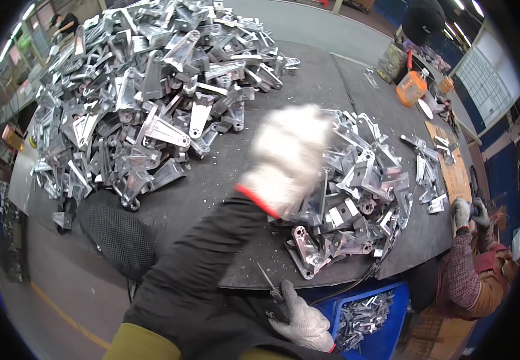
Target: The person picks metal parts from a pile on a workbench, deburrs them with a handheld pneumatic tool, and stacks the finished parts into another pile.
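My left hand (290,153), in a white glove with a red cuff, reaches out over the table at the near side of the smaller pile of silvery cast metal brackets (362,171). Motion smears its fingers, so whether they hold a bracket cannot be told. Low in the picture, by the table's front edge, my right hand (305,321) is gloved and closed round a slim pointed tool (266,276) with a dark handle. The tool's blade points up and to the left. One bracket (308,249) lies at the pile's near edge.
A much larger heap of brackets (146,96) covers the table's left. A blue bin (401,300) of small metal parts stands below the front edge. A dark mesh chair back (116,234) rises at the left. An orange jug (412,89) stands far right; a co-worker's gloved hands (470,213) are at the right edge.
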Motion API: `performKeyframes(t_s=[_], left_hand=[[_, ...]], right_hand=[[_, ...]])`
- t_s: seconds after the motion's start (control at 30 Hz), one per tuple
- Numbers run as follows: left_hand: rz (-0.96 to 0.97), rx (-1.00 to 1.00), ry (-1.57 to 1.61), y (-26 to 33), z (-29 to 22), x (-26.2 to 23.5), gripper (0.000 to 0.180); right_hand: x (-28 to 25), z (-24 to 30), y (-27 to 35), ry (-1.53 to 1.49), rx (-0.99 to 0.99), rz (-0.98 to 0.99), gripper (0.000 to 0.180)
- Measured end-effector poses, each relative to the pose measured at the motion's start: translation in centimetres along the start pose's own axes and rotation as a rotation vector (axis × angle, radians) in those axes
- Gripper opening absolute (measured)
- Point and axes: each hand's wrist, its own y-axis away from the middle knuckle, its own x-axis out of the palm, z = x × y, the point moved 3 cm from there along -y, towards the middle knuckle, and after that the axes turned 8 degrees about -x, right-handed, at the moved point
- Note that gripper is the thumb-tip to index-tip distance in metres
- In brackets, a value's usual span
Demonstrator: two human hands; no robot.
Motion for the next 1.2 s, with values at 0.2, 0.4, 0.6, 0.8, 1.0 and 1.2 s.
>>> performKeyframes(t_s=[0.2, 0.4, 0.6, 0.8, 1.0, 1.2], left_hand=[[0.896, -0.009, -0.787, 4.0, 11.7, -7.3, 0.019], [0.843, -0.063, -0.717, 1.8, 11.9, -9.0, 0.027], [0.194, -0.987, 0.563, 1.3, 7.5, -13.9, 0.029], [0.527, -1.589, 0.72, 10.7, 1.7, -16.4, 0.026], [0.65, -1.156, 0.766, 12.9, 0.4, -17.7, 0.013], [1.014, -0.065, 0.155, 13.3, 1.0, -19.8, 0.021]], right_hand=[[0.4, -2.3, -0.3, 0.023, -0.081, -0.024, 0.1], [0.4, -1.0, 0.9, 0.105, 0.012, -0.024, 0.096], [1.9, -1.4, 2.1, 0.235, -0.031, -0.098, 0.085], [1.2, -1.0, 2.8, 0.196, -0.098, -0.136, 0.073], [1.6, -1.5, 2.2, 0.265, -0.043, -0.07, 0.069], [2.3, -1.5, 2.9, 0.247, -0.063, -0.115, 0.067]])
